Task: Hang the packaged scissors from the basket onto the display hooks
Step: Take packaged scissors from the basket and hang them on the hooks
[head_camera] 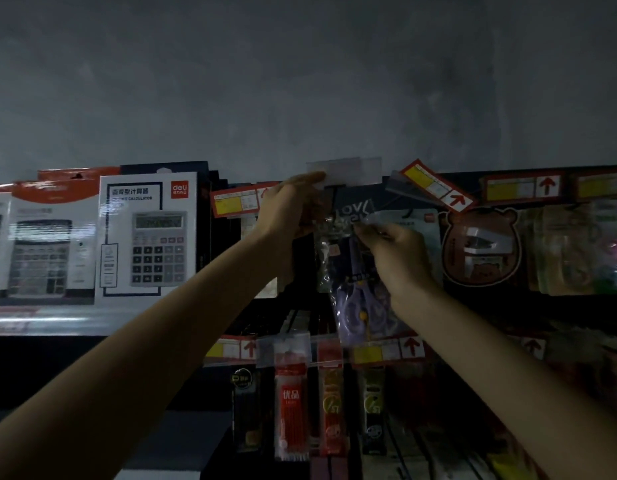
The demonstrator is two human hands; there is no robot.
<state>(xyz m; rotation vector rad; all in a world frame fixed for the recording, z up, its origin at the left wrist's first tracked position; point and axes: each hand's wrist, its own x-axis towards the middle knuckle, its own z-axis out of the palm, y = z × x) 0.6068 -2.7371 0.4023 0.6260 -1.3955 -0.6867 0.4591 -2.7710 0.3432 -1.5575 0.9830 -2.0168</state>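
Display rack (438, 306) in dim light, calculator boxes (148, 233) at left. Packaged scissors (355, 299) hang upright in front of the top row, header up where a hook should be; the hook itself is too dark to make out. Left hand (289, 209) props the clear label flap (348, 169) up with a straight forefinger, likely to free the hook end; other fingers unclear. Right hand (397, 254) pinches the pack's top edge, steering the hole on. Not yet hung, by my read.

Your view is dim and grainy (soft throughout); glare streaks the calculator boxes (148, 233), and edges bow.
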